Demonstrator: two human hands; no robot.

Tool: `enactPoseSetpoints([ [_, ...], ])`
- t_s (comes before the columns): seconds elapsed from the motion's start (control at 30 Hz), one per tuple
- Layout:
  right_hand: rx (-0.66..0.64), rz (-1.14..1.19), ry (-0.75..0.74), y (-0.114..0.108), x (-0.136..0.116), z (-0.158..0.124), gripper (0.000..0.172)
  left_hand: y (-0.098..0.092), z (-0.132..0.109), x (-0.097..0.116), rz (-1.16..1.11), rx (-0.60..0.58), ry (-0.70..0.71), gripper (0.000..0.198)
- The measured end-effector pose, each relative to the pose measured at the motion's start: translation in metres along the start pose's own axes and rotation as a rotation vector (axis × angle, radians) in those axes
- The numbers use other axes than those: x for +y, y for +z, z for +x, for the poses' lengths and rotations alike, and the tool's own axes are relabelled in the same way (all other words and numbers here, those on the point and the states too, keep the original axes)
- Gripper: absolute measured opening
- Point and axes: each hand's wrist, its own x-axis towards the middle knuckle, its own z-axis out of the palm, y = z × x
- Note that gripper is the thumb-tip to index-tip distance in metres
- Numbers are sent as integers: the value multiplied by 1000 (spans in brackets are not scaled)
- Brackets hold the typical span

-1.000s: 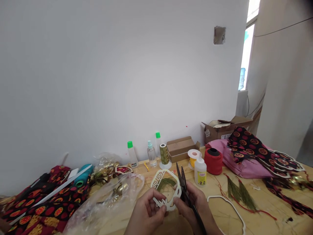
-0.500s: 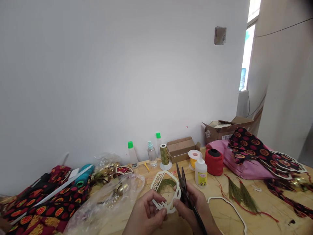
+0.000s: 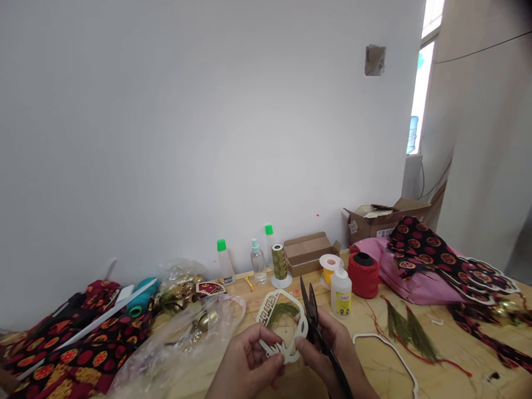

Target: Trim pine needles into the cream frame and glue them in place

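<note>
Between both hands I hold a cream-coloured cut-out frame [image 3: 266, 308] with a fretwork corner, tilted above the wooden table. My left hand [image 3: 253, 359] pinches its lower left edge between thumb and fingers. My right hand [image 3: 328, 352] steadies the frame's right side with the thumb and also carries black scissors [image 3: 312, 316], whose blades point up and stand slightly apart. Olive-green thread [image 3: 285, 314] shows through the frame's opening. Two green tassels [image 3: 409, 330] with red cords lie right of my right hand, beside a white curved outline piece [image 3: 388, 341].
A glue bottle [image 3: 341, 293], red yarn cone [image 3: 363, 275], yellow ribbon spool [image 3: 329, 271] and green thread spool [image 3: 279, 262] stand behind my hands. Patterned dark cloth [image 3: 91, 343] and a clear plastic bag [image 3: 183, 343] lie left. An open carton [image 3: 310, 255] sits against the wall.
Hardly anything differs. Both hands keep the same hold on the frame and scissors, with only a very slight shift.
</note>
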Motion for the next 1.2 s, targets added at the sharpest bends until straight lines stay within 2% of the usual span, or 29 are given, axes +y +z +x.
enactPoseSetpoints([
  [0.23,-55,37,29,-3,5,1,11,0,-1,6,3,45,-11,23],
  [0.4,-28,25,78,-2,-3,1,15,-1,-2,5,-19,-1,-17,26],
  [0.63,-37,50,44,-1,2,1,11,0,-3,9,14,26,-30,29],
  [0.87,-8,46,145,0,-11,0,16,-5,0,-1,-19,-46,-2,30],
  [1.2,-13,80,120,1,-8,0,15,-1,-4,7,67,47,-19,27],
])
